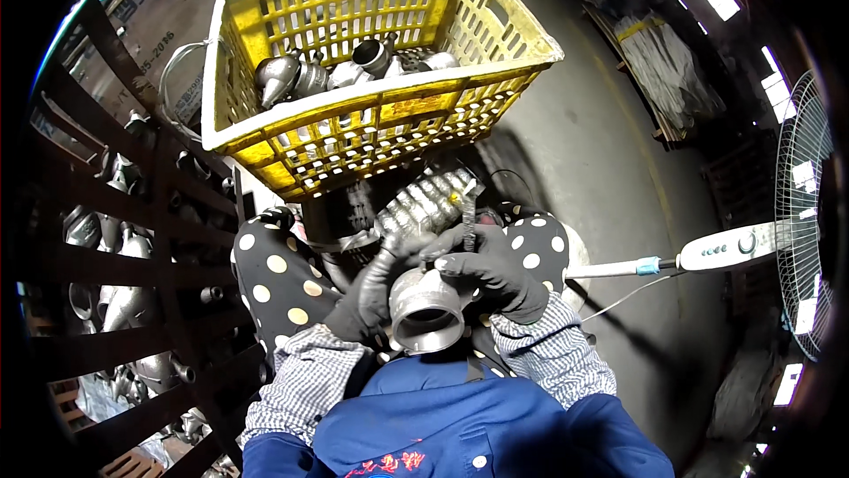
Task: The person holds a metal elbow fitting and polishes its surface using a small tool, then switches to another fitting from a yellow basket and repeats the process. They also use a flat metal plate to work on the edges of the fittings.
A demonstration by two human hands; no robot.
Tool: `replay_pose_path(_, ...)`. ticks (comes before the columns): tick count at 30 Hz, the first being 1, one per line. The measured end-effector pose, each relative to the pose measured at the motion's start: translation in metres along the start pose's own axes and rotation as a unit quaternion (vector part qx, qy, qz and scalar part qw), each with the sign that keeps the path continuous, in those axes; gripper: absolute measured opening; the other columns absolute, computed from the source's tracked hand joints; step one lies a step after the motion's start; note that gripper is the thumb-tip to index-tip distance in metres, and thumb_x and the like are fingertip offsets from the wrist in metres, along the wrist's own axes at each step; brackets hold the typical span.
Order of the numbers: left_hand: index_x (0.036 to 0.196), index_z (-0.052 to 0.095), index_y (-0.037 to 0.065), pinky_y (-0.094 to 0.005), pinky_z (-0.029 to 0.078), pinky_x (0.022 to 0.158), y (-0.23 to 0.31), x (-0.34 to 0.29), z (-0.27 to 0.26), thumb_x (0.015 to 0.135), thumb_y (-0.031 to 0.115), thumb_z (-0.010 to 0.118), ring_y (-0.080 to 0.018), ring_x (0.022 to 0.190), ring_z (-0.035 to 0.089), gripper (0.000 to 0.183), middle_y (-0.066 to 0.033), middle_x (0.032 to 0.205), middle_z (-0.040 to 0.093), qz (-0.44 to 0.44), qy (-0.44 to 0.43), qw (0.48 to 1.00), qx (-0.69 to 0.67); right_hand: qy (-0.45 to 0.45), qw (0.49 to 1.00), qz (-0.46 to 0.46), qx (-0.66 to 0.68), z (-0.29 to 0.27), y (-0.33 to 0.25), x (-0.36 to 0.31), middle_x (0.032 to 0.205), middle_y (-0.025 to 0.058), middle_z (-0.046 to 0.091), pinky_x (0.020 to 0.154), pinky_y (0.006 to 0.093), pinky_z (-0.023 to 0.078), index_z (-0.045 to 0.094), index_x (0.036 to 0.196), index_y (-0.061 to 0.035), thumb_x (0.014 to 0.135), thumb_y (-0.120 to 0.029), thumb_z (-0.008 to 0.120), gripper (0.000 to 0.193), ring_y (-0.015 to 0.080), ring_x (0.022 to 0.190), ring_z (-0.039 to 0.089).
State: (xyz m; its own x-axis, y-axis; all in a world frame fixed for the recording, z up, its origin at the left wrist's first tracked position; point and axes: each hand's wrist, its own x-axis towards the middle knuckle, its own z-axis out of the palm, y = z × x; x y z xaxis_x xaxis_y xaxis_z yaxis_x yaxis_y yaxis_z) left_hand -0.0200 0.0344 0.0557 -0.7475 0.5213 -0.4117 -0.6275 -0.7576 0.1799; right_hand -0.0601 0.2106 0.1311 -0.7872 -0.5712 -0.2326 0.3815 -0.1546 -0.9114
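The gloved left hand [367,297] and right hand [501,273] curl closed around a grey metal pipe fitting [414,292] between the polka-dot trouser legs [281,270], its wide mouth toward the body, near a yellow crate [389,91].

You have a yellow perforated plastic crate [407,89] before you, and on its bottom lies a loose heap of grey, hollow metal fittings [305,80], some touching. Left of the crate, your dark slatted container [102,270] carries more grey metal fittings [133,288], jumbled and partly hidden by its slats. Right of the crate, on your grey concrete floor [610,186], a stack of pale, sack-like sheets [668,76] rests on brown timber, crossed by a yellow band.
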Motion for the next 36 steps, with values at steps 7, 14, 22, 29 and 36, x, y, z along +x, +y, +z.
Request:
replay_pose_path(7, 0.119, 0.056, 0.007, -0.0497, 0.044, 0.098, -0.004, 0.012, -0.048, 0.087, 0.037, 0.062, -0.0264, 0.107, 0.059, 0.044, -0.0124, 0.111, 0.063, -0.028, -0.154, 0.960, -0.234, 0.248, 0.967, 0.042, -0.050, 0.002, 0.024, 0.021, 0.077, -0.0010, 0.064, 0.047, 0.0171, 0.036, 0.064, 0.108, -0.0005, 0.087, -0.015, 0.064, 0.026, 0.0019, 0.055, 0.050)
replay_pose_path(14, 0.123, 0.051, 0.001, -0.0490, 0.046, 0.095, 0.004, 0.016, -0.062, 0.094, 0.048, 0.045, -0.0326, 0.109, 0.057, 0.055, -0.0182, 0.120, 0.058, 0.142, -0.068, 0.955, -0.251, 0.259, 0.964, 0.061, 0.006, 0.013, 0.049, -0.021, 0.079, 0.0038, 0.067, 0.043, 0.0166, 0.030, 0.064, 0.110, 0.0008, 0.088, -0.011, 0.060, 0.025, 0.0008, 0.050, 0.044)
replay_pose_path(22, 0.131, 0.046, 0.005, -0.0498, 0.044, 0.097, -0.003, 0.021, -0.096, 0.094, 0.048, 0.036, -0.0345, 0.115, 0.052, 0.057, -0.0189, 0.129, 0.051, 0.127, -0.037, 0.975, -0.181, 0.139, 0.981, 0.013, -0.132, 0.045, 0.077, -0.033, 0.090, 0.0007, 0.065, 0.049, 0.0161, 0.035, 0.057, 0.121, 0.0004, 0.088, -0.013, 0.063, 0.036, 0.0013, 0.055, 0.045)
replay_pose_path(29, 0.131, 0.046, 0.007, -0.0512, 0.052, 0.085, 0.003, 0.013, -0.064, 0.091, 0.053, 0.046, -0.0355, 0.109, 0.056, 0.061, -0.0201, 0.124, 0.054, 0.115, -0.028, 0.964, -0.238, 0.171, 0.984, 0.038, -0.039, 0.047, 0.059, -0.032, 0.085, 0.0012, 0.064, 0.049, 0.0174, 0.037, 0.058, 0.121, -0.0002, 0.088, -0.011, 0.063, 0.036, 0.0023, 0.056, 0.047)
replay_pose_path(36, 0.131, 0.040, -0.001, -0.0465, 0.055, 0.070, -0.002, 0.018, -0.063, 0.087, 0.059, 0.049, -0.0297, 0.089, 0.058, 0.075, -0.0212, 0.111, 0.055, 0.100, 0.008, 0.977, -0.190, 0.157, 0.986, 0.008, -0.051, 0.045, 0.057, -0.032, 0.104, 0.0078, 0.066, 0.080, 0.0218, 0.047, 0.059, 0.118, 0.0020, 0.087, -0.010, 0.064, 0.034, 0.0088, 0.091, 0.058)
